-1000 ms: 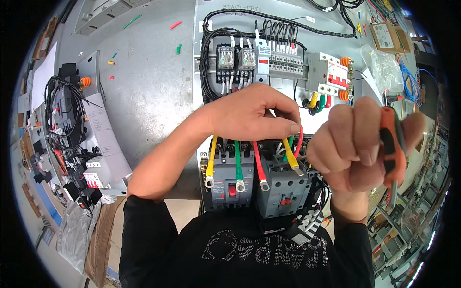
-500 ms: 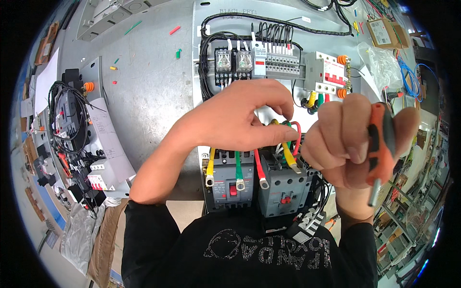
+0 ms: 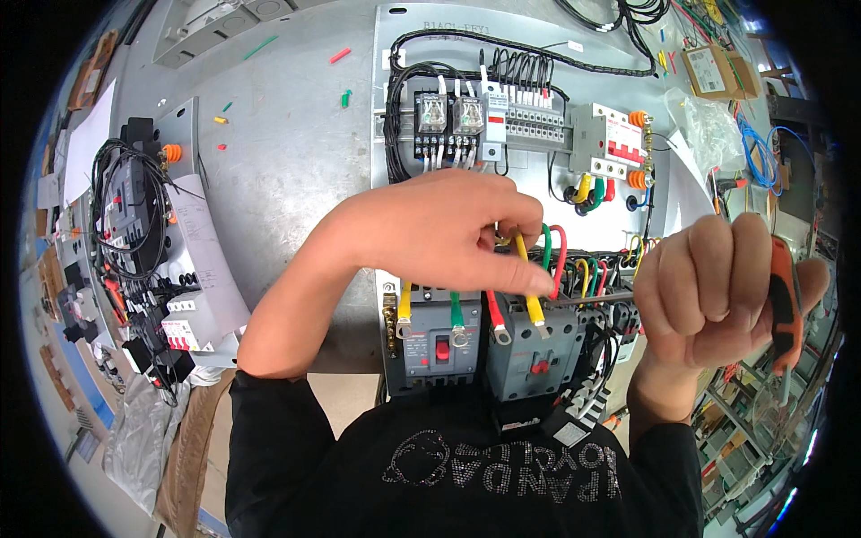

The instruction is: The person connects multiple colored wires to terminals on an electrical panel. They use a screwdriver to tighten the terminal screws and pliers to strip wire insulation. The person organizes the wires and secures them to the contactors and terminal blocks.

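The left hand point(image 3: 430, 229) pinches the yellow wire point(image 3: 529, 282) above the grey contactor point(image 3: 538, 345). The right hand point(image 3: 717, 291) is fisted around an orange-handled screwdriver point(image 3: 782, 305). The wire appears stiff yet bendable, light, and is best gripped by its insulation near the lug.

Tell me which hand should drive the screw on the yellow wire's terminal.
Probably the right hand: it already grips the orange-handled screwdriver, whose shaft points at the grey contactor. The left hand is busy pinching the yellow wire down onto that contactor.
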{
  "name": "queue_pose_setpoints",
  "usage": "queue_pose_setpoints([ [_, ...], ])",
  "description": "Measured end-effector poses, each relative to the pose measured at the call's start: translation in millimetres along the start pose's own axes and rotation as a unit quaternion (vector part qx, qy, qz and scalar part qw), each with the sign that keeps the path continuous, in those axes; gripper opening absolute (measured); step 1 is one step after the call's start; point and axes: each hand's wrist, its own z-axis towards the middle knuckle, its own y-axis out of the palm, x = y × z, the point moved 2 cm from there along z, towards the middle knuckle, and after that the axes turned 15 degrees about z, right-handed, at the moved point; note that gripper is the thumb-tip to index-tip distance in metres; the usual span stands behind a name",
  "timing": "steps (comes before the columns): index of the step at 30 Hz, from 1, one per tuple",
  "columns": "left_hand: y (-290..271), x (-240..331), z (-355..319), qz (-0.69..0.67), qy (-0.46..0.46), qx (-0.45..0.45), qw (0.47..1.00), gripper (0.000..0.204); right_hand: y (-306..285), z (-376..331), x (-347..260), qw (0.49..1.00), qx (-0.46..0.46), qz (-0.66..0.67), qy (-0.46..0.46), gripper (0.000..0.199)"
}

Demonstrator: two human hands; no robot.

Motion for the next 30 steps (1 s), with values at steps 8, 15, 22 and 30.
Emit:
queue_pose_setpoints([
  [8, 5, -6, -3, -0.061, -0.002, 0.04, 0.997, 0.049, 8, -24, -9, 0.998, 0.033, -0.014, -0.051, 0.061],
  [15, -7, 21, -13, 0.062, -0.01, 0.03, 0.998, 0.062, -1, -43, -13, 0.999, 0.007, 0.008, -0.035, 0.07],
  [22, -14, 30, 0, 0.056, -0.089, -0.083, 0.991, 0.063, 0, -56, -9, 0.998, -0.003, 0.023, -0.064, 0.071],
  [30, -15, 21, 9, 0.018, -0.125, -0.079, 0.989, 0.057, -8, -69, -13, 0.996, 0.002, 0.047, -0.07, 0.069],
])
